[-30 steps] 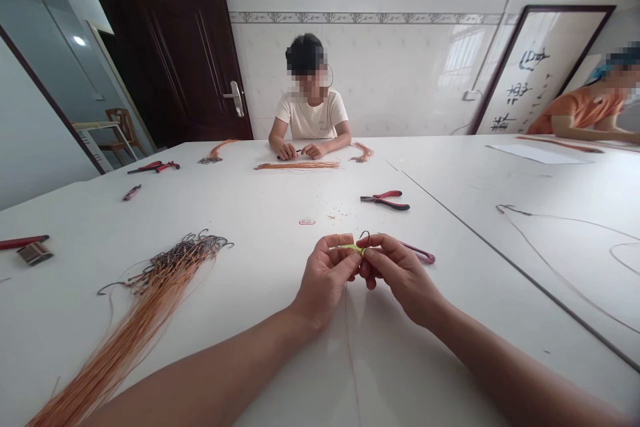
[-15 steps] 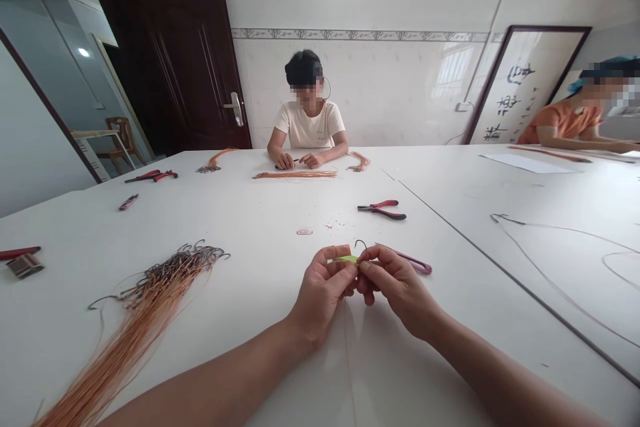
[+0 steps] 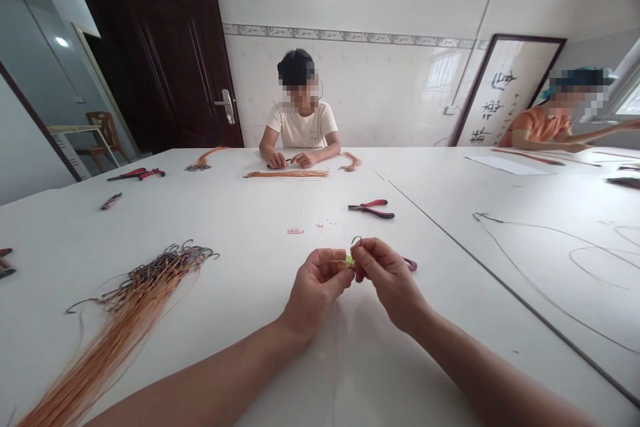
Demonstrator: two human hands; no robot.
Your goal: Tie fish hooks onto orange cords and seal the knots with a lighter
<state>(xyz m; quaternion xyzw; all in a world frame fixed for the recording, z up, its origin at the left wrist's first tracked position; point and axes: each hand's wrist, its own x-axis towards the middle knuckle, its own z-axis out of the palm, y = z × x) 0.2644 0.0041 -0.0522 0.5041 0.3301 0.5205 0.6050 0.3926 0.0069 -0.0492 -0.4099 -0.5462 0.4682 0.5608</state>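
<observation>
Near the middle of the white table [image 3: 240, 213], my left hand [image 3: 317, 287] pinches a small yellow-green piece [image 3: 349, 259]. A tan wrap is around one of its fingers. My right hand [image 3: 387, 273] touches the left fingertips and has its thumb and fingers closed on a dark fish hook [image 3: 356, 240], whose curved end sticks up. A thin line hangs below the hands, faint against the table. Partly hidden behind my right hand lies a purple tool [image 3: 411, 265]. To the left is a large bundle of hooks [image 3: 170, 263] tied to orange lines [image 3: 110, 347].
Red-handled pliers [image 3: 373, 209] lie beyond my hands, others [image 3: 137, 174] at the far left beside a small pink tool [image 3: 111, 201]. A person [image 3: 300, 127] sits opposite, another [image 3: 540, 127] at the right. Looped line [image 3: 530, 280] and a paper sheet [image 3: 510, 165] are on the right.
The view has shifted slightly to the right. My right fingers have drawn closer together around the hook, which now shows less. The person at the right has raised an arm outward.
</observation>
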